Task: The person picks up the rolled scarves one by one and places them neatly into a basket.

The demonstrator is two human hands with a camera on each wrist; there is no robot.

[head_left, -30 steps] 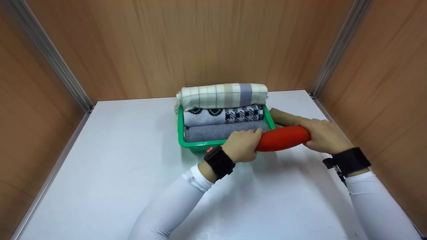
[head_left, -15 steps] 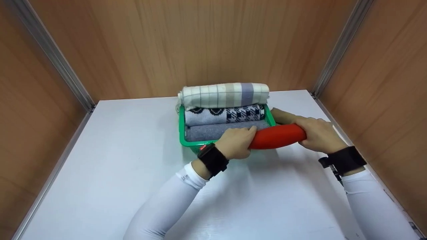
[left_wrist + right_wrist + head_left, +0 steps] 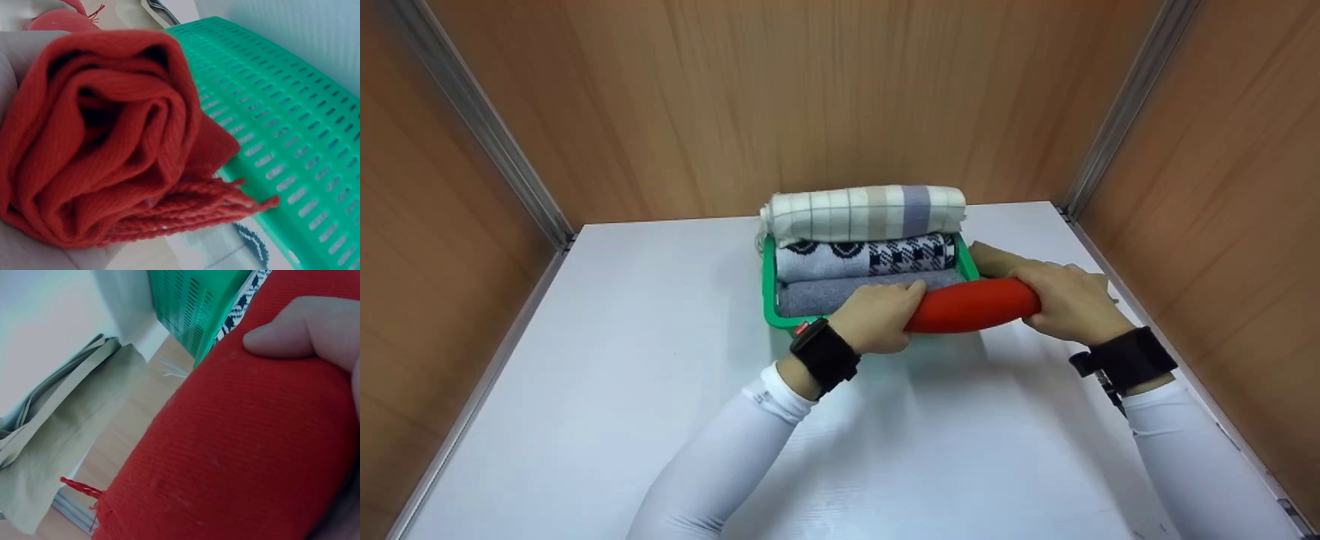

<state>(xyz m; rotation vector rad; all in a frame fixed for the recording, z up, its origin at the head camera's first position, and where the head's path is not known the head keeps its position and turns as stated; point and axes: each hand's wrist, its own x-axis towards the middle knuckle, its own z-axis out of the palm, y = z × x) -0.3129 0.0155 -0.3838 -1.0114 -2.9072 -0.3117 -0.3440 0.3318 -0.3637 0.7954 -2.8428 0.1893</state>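
Observation:
A red rolled scarf is held in the air by both hands, over the front right corner of a green basket. My left hand grips its left end; my right hand grips the other. The left wrist view shows the spiral end of the roll, with twisted fringe hanging beside the basket's slotted wall. In the right wrist view the thumb presses on the red knit. Inside the basket lie a grey roll and a black-and-white patterned roll. A plaid roll sits at the back.
An olive-beige cloth lies to the right of the basket, partly behind my right hand. White tabletop extends to the left and front. Wooden panels enclose the back and both sides.
Both hands have shifted slightly left with the red scarf, the left hand a bit further. The basket and its rolls stay in place.

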